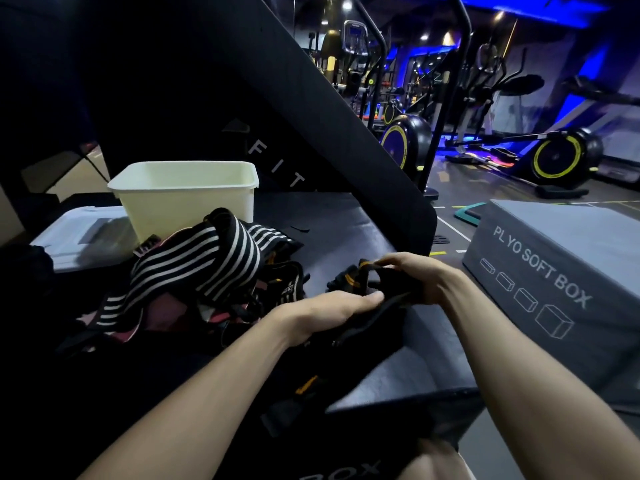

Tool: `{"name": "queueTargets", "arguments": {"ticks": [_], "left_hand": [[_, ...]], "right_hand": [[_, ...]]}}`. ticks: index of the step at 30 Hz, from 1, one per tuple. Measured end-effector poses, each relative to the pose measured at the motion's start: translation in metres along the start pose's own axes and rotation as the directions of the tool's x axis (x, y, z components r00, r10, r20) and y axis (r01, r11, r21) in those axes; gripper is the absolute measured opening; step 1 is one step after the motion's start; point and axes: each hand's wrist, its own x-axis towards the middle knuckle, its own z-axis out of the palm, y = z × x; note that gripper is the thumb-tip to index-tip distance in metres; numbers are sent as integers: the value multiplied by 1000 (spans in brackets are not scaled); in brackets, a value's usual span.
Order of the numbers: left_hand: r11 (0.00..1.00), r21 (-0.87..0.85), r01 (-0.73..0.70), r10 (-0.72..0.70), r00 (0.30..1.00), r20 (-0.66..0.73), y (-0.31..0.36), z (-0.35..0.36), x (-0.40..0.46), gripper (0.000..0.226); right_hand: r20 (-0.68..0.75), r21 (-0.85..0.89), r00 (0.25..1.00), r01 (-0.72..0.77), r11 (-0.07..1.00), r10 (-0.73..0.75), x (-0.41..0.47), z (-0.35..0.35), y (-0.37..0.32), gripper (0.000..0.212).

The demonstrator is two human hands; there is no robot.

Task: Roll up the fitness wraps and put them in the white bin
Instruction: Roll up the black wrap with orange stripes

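Both forearms reach in from the bottom edge toward a black fitness wrap with orange trim (367, 308), which lies on the dark padded box top (363, 230) near its front right corner. On it, the left hand (322, 315) lies palm down with fingers curled over the fabric and thumb pressed along it, while the right hand (415, 277) pinches the wrap's far end between curled fingers. One tail of the wrap hangs off the front edge between the arms. Just left sits a heap of wraps topped by a black-and-white striped wrap (207, 261). Behind the heap stands the white bin (183, 195), with a clear lid (83, 233) beside it. A grey plyo soft box (554, 282) rests on the floor to the right.
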Motion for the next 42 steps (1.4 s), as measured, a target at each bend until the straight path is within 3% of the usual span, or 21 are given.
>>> {"name": "queueTargets", "arguments": {"ticks": [2,4,7,9,11,13,16,20,23,28,32,35,37,40,42], "left_hand": [[993,118,-31,19,995,103,5,-3,-6,67],[917,392,-77,15,987,159,10,-6,-9,69],[876,474,-91,25,989,144,15,-6,-8,58],[952,302,-43,12,994,105,11,-6,-4,53],[997,-47,62,-58,995,84,7,-13,-2,48],[946,-288,147,-108,983,146,6,-24,-5,60],[883,-433,180,-105,976,192,10,-30,-9,66],[891,-374,257,-172,954,244,12,-32,-10,73],[911,-287,296,-225,940,256,11,-34,-14,70],[889,-346,300,-223,944,244,2,-39,-19,55],[852,-449,269,-214,962,170,3,-36,-17,57],[852,-475,221,-201,975,93,6,-31,-14,60],[832,-524,182,-173,983,68,7,-29,-14,61],[823,-553,131,-135,990,34,6,-28,-11,59],[816,-569,101,-130,991,-10,7,-26,-11,55]], "right_hand": [[27,5,999,34,999,-34,4,1,-3,19],[-16,126,986,164,978,-164,15,-1,-10,14],[-111,163,935,351,922,-336,30,-5,-26,42],[-121,145,910,411,900,-396,38,-5,-36,53],[-153,150,872,485,861,-465,48,-6,-45,60],[-188,193,839,541,818,-511,59,-5,-56,64],[-174,196,855,515,834,-488,72,-5,-69,67],[-144,18,900,418,908,-411,85,0,-76,63],[-197,51,874,461,886,-444,97,2,-83,70],[-208,-3,884,427,904,-418,113,4,-79,69],[-132,-242,892,394,887,-433,127,21,-57,65],[-159,-414,838,423,806,-522,117,31,-61,59],[-254,-579,756,381,721,-603,98,32,-65,61],[-391,-551,621,433,713,-679,48,41,-49,37],[-374,-550,631,440,710,-680,13,50,-27,53]]}}
